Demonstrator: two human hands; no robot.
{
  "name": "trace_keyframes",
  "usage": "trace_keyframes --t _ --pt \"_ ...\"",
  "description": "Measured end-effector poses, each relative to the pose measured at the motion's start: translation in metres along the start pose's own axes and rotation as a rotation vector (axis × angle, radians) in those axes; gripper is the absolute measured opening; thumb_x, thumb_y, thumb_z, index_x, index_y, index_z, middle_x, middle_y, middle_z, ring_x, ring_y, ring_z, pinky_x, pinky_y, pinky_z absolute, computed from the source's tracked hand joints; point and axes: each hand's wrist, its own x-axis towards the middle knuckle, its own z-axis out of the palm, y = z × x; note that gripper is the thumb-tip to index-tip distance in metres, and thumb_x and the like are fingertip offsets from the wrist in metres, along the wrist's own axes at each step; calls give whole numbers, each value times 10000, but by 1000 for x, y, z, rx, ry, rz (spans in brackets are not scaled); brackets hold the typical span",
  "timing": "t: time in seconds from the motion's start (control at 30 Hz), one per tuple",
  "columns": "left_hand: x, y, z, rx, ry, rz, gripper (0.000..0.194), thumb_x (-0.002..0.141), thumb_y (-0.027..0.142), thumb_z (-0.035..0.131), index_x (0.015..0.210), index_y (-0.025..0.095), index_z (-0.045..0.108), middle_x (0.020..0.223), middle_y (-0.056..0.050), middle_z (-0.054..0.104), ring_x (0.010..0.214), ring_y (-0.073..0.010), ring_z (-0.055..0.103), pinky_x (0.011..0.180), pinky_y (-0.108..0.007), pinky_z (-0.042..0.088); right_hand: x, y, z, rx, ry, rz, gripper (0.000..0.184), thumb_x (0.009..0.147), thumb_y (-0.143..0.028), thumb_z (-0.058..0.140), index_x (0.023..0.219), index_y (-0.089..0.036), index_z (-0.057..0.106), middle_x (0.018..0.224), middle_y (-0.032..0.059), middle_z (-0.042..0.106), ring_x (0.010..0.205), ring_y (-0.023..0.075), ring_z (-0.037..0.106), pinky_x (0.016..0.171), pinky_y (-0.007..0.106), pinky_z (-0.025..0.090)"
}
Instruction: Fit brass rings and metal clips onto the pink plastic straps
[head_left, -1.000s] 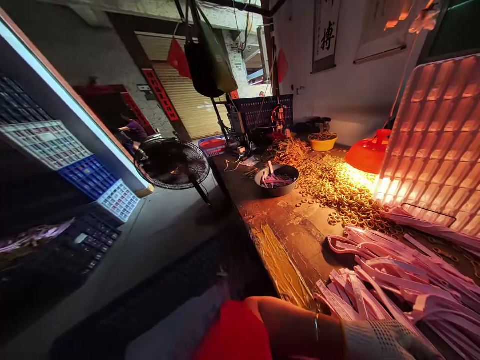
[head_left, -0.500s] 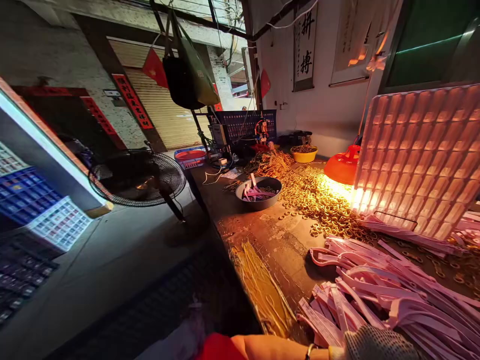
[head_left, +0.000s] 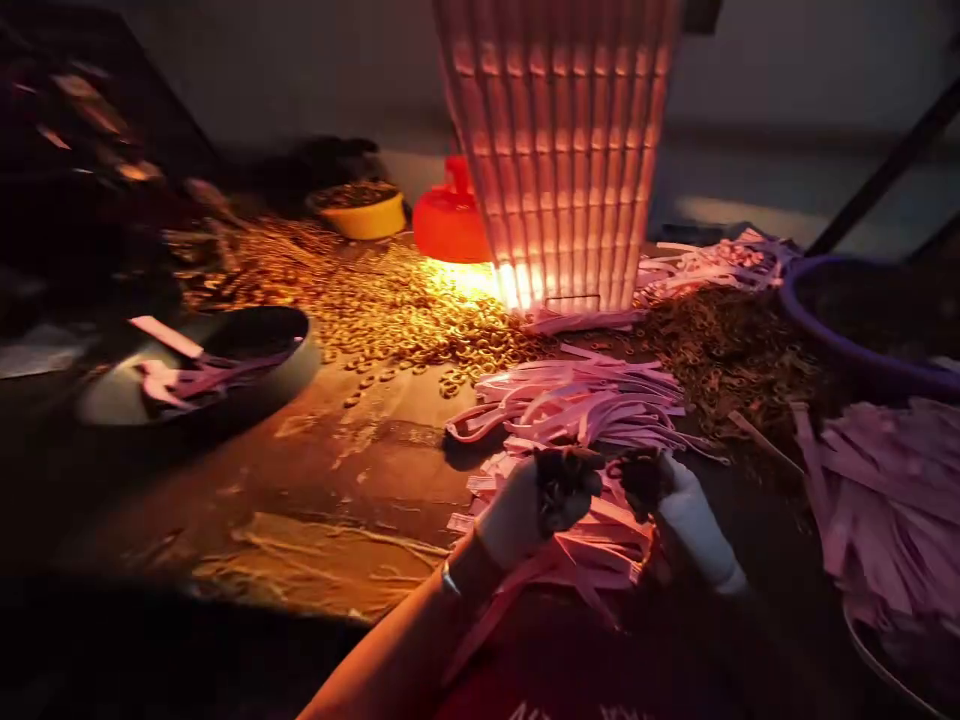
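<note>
Both hands wear pale gloves with dark finger parts and are held close together over a pile of pink straps (head_left: 551, 575). My left hand (head_left: 536, 505), a bracelet at its wrist, has curled fingers around small dark pieces, too dim to name. Facing it, my right hand (head_left: 675, 500) is also closed, its fingertips in shadow; what it pinches cannot be made out. Just beyond the hands lies a second bundle of pink straps (head_left: 577, 400). Farther back spreads a heap of gold-coloured metal rings or clasps (head_left: 405, 310).
A red lamp (head_left: 452, 225) shines beside an upright ribbed clear panel (head_left: 562, 150). A grey bowl (head_left: 304, 355) with pink strips stands left, a yellow bowl (head_left: 367, 218) behind. To the right are dark metal pieces (head_left: 727, 345), a purple-rimmed tub (head_left: 802, 310) and more straps (head_left: 892, 500).
The view has swung right, from the fan and street side to the worktable. Both hands now show together over the straps; earlier only one gloved hand and forearm showed at the bottom edge.
</note>
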Motion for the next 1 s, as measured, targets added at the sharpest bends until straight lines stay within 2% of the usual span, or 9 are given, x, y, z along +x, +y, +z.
trace_keyframes --t 0.13,0.2,0.27,0.33,0.5,0.67,0.77,0.87,1.0 --pt "-3 -7 9 -113 113 -85 251 793 344 698 919 126 697 779 -64 679 502 -71 495 402 -160 249 -20 18 -5 308 69 236 270 913 -456 613 877 -190 646 648 -22 592 511 108 448 469 245 415" --pt "-5 -8 17 -9 134 -31 228 763 302 748 901 129 693 734 -36 667 502 -64 495 410 -152 269 -17 21 2 447 79 285 267 846 -451 676 844 -186 644 634 -31 584 515 100 434 483 239 401" --pt "-5 -9 21 87 145 23 233 744 293 773 888 129 689 654 -6 629 471 -54 467 405 -147 269 -14 22 6 435 98 250 273 819 -454 697 843 -185 662 694 -3 646 584 125 511 549 256 457" --pt "-5 -9 20 118 141 35 249 752 316 763 910 135 699 651 -15 634 482 -69 501 399 -147 273 -15 23 6 347 119 190 250 817 -433 696 847 -186 679 775 32 706 690 165 596 648 286 514" --pt "-4 -13 6 276 56 166 376 659 196 793 1028 163 731 875 -87 747 688 -170 670 520 -209 467 -23 18 -3 -20 129 61 154 838 -216 586 929 -192 708 854 55 741 789 207 665 764 320 538" --pt "2 -18 12 307 117 42 216 823 367 670 913 171 669 608 -2 623 431 -83 420 401 -193 292 -31 16 -3 -202 71 14 241 811 -108 523 966 -207 678 883 50 734 787 198 675 763 297 552" --pt "5 -17 17 457 114 53 241 878 401 615 826 166 628 573 25 538 454 -76 379 422 -189 276 -32 21 -2 -434 29 -50 313 832 -113 535 1112 -181 659 1039 111 732 960 243 686 897 347 553" --pt "8 -12 18 676 111 87 235 873 355 599 745 159 597 604 22 511 517 -81 414 462 -185 315 -27 21 -8 -692 -71 -155 375 845 -152 549 1211 -132 628 1133 166 707 1052 278 662 963 389 525" --pt "13 -3 21 700 100 72 261 874 378 589 722 173 535 580 42 462 504 -75 386 451 -182 293 -13 5 -21 -902 -342 -128 188 828 -181 574 982 -140 673 942 145 721 855 266 678 771 348 504"
